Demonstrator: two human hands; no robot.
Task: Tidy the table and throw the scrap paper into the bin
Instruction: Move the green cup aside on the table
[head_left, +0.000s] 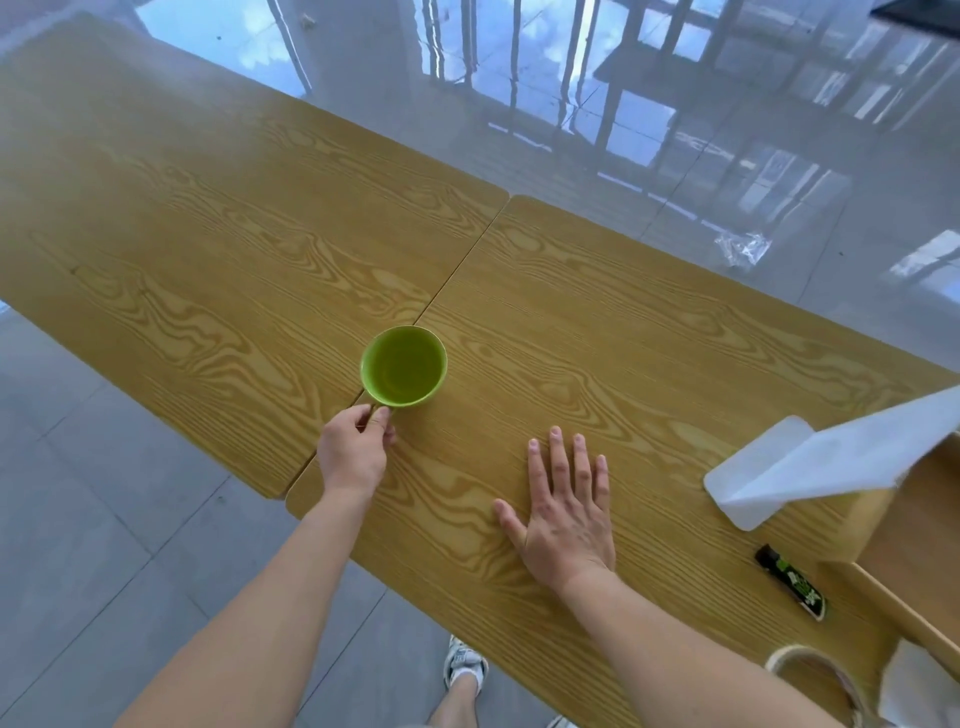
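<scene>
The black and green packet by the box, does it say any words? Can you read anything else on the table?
Black and green packet: it has printing, but too small and blurred to read.
Green cup: no words.
White paper: no writing visible.
Tape roll: no label visible.

Cup (404, 367) handle hidden under left hand (355, 451) fingers. Cardboard box (914, 525) cut off at right edge, contents unseen. White sheet (810, 467) runs out of frame on the right. Tape roll (815, 675) clipped by bottom edge. Black packet (790, 581) print too small to read. Shoe (464, 662) partly hidden by table (519, 291).
</scene>
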